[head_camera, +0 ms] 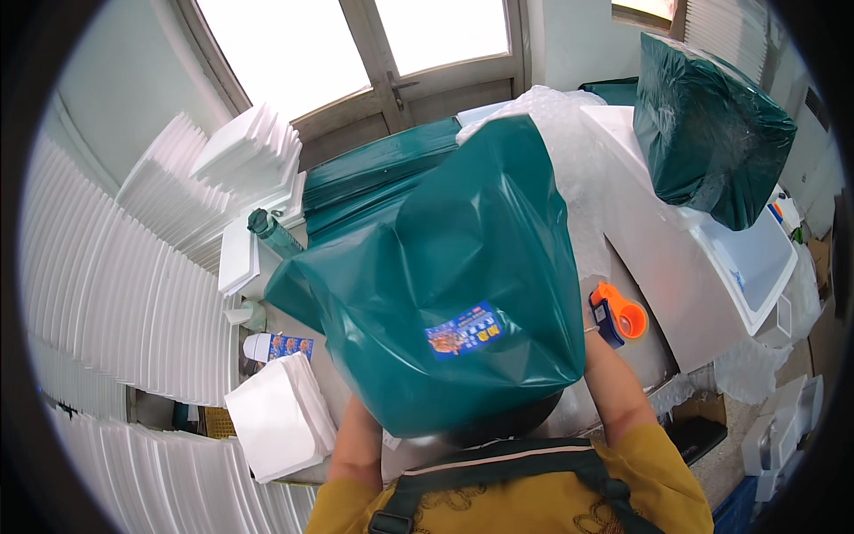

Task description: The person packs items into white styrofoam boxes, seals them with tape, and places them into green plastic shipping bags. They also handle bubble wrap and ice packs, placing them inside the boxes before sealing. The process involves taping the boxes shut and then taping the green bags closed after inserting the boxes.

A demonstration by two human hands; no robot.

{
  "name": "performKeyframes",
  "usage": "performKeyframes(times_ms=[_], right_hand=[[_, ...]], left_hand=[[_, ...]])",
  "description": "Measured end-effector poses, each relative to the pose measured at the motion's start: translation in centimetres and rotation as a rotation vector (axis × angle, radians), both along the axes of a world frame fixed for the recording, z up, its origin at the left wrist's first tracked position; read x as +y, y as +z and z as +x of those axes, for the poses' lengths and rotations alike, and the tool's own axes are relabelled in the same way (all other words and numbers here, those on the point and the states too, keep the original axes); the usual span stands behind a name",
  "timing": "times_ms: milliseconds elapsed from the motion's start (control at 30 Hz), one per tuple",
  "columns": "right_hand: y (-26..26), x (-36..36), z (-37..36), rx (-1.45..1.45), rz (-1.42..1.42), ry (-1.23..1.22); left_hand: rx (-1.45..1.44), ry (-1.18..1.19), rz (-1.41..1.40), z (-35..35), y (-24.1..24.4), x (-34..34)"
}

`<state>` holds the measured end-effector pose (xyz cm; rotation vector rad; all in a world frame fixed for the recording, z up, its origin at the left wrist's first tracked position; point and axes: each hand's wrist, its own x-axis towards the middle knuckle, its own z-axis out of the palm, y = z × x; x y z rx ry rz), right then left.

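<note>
A large dark green plastic bag [467,253] fills the middle of the view, its upper end raised and creased. On its near face is a blue printed sticker [465,331] with a food picture. Both my hands are hidden behind the bag. My left forearm [360,437] runs up under its lower left side; my right forearm [617,384] reaches along its right edge. What the fingers hold cannot be seen. Below the bag shows part of a dark rounded object [507,420], mostly covered. To the right of the bag lies an orange and blue tape dispenser [620,315].
Stacks of white foam sheets [133,267] line the left side. A green bottle [275,232], a sticker roll [290,347] and folded white sheets [283,417] are nearby. More green bags [380,167] lie behind. At right, a green-wrapped box [710,127] rests on white foam boxes [674,280].
</note>
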<state>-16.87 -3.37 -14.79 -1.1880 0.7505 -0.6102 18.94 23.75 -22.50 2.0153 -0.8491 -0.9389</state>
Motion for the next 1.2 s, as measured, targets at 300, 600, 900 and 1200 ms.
performKeyframes(times_ms=[300, 600, 900, 1200], right_hand=[[-3.0, 2.7, 0.2, 0.036, -0.058, -0.028], [-0.8, 0.6, -0.2, -0.004, 0.014, -0.009], [-1.3, 1.5, -2.3, -0.006, 0.043, 0.01], [-2.7, 5.1, -9.4, 0.065, 0.186, 0.255]], left_hand=[[0.137, -0.011, -0.063, -0.9, 0.7, 1.8], [0.02, 0.021, -0.028, -2.6, -1.5, 2.1], [0.52, 0.035, -0.319, -9.1, 2.0, 9.6], [-0.788, -0.239, -0.235, -13.9, -4.3, 12.3]])
